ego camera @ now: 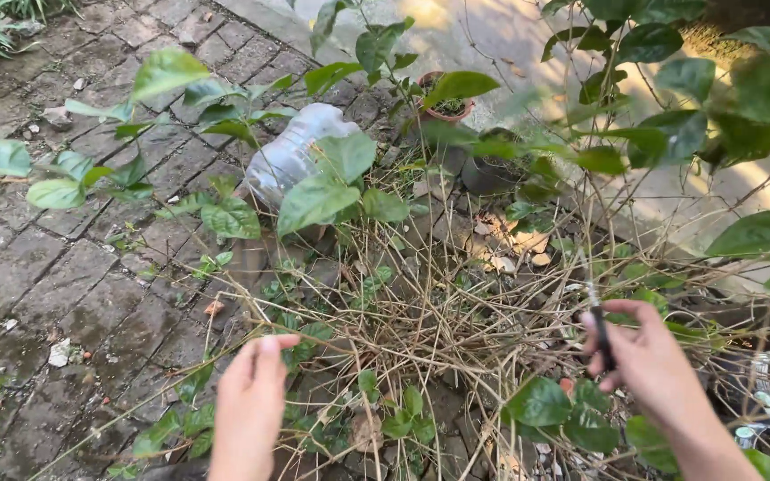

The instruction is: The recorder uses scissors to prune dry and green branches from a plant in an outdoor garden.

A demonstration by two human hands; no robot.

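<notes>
Black and slim, the handle of a small cutting tool sits inside the right hand, whose fingers curl closed around it; the tool's pale tip points up among the stalks, too thin and blurred to say whether it is a blade or shears. The left hand is loosely open, fingers together and reaching forward, holding nothing; its fingertips come close to the dry stems, though contact cannot be told. Those straw-coloured stems form a tangled clump between the two hands and spread up the middle of the view. Green leaves on thin branches hang over the clump. Behind them lies a clear plastic bottle on its side, and farther back a terracotta pot. Damp grey brick paving covers the ground to the left.
</notes>
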